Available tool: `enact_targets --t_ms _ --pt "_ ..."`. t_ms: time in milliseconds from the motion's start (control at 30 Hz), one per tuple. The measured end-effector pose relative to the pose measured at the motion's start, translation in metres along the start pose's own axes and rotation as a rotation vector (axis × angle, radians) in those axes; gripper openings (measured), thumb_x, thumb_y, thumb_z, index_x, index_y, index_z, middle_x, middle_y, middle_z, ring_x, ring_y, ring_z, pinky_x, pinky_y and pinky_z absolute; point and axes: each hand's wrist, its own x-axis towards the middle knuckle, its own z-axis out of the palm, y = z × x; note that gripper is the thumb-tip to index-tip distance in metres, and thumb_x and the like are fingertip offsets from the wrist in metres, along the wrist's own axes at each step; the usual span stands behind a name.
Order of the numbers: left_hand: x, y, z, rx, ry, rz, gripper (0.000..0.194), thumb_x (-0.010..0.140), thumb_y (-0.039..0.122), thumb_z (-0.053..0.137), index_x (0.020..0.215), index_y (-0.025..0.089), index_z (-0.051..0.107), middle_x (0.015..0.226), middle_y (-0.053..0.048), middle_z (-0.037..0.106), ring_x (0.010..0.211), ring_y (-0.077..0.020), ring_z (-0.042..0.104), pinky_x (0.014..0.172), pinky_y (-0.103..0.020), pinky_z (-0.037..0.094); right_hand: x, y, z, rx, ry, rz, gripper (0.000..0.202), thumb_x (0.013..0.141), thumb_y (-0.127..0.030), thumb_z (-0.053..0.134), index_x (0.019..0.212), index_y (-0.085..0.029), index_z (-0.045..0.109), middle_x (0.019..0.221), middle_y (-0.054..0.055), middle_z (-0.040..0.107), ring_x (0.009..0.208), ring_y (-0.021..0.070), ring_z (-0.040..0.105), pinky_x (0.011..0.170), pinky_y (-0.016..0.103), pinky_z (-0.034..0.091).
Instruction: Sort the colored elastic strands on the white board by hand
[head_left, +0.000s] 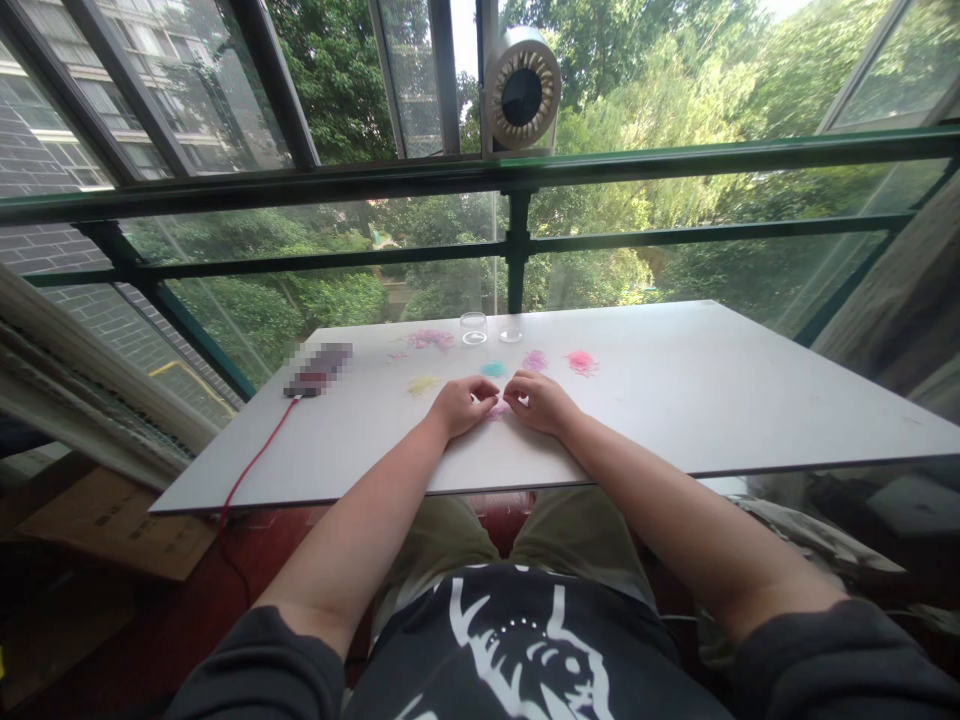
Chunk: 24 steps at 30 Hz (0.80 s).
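My left hand (466,404) and my right hand (541,402) rest close together on the white table (645,400), fingertips almost meeting. Each has thumb and forefinger pinched; whatever is between them is too small to make out. Just below the fingertips lies a small light-purple heap (495,411), partly covered by the hands. Beyond them sit a teal heap (493,369), a purple heap (535,360) and a bright pink heap (583,362). To the left are a yellow heap (424,384) and a mixed pinkish heap (432,341). All look like thin small strands or bands.
A clear round container (473,329) and a clear shallow dish (511,335) stand at the table's back edge. A blurred-out device (319,370) with a red cable (259,450) lies on the left. A round fan (523,90) is by the green railing (337,185).
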Motion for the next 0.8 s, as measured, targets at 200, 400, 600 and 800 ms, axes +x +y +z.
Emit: enact_targets --t_ms 200,400,600,800 --pt "0.0002 -0.0001 -0.0001 0.031 -0.020 -0.012 0.022 0.071 0.029 0.058 0.089 0.018 0.065 0.082 -0.002 0.069 0.073 -0.0124 0.061 0.068 -0.024 0.046 0.0000 -0.0003 0.0001 0.012 0.006 0.000 0.007 0.074 -0.017 0.053 0.072 -0.018 0.060 0.071 0.002 0.055 0.066 0.0123 0.049 0.063 0.023 0.038" --pt "0.0010 0.0013 -0.0011 0.044 -0.039 -0.017 0.022 0.072 0.030 0.057 0.088 0.017 0.067 0.083 -0.002 0.069 0.073 -0.0127 0.061 0.071 -0.024 0.047 -0.0001 0.0005 0.0000 0.018 0.010 -0.001 0.005 0.074 -0.018 0.054 0.073 -0.018 0.059 0.070 0.002 0.055 0.065 0.0125 0.049 0.062 0.024 0.038" --pt "0.0007 0.0009 -0.0013 0.055 -0.031 -0.017 0.022 0.073 0.032 0.057 0.086 0.017 0.067 0.081 -0.002 0.069 0.073 -0.0129 0.060 0.071 -0.024 0.046 -0.0003 0.0008 -0.0001 0.022 0.001 0.003 0.005 0.074 -0.017 0.054 0.072 -0.018 0.059 0.070 0.002 0.055 0.065 0.0123 0.049 0.062 0.023 0.038" --pt "0.0007 0.0017 -0.0009 0.032 -0.025 -0.033 0.019 0.073 0.028 0.055 0.084 0.016 0.066 0.080 -0.002 0.069 0.071 -0.0121 0.060 0.071 -0.024 0.046 -0.0005 0.0010 0.0004 0.025 0.002 0.002 0.005 0.074 -0.017 0.054 0.073 -0.018 0.058 0.071 0.002 0.055 0.066 0.0120 0.049 0.062 0.023 0.038"
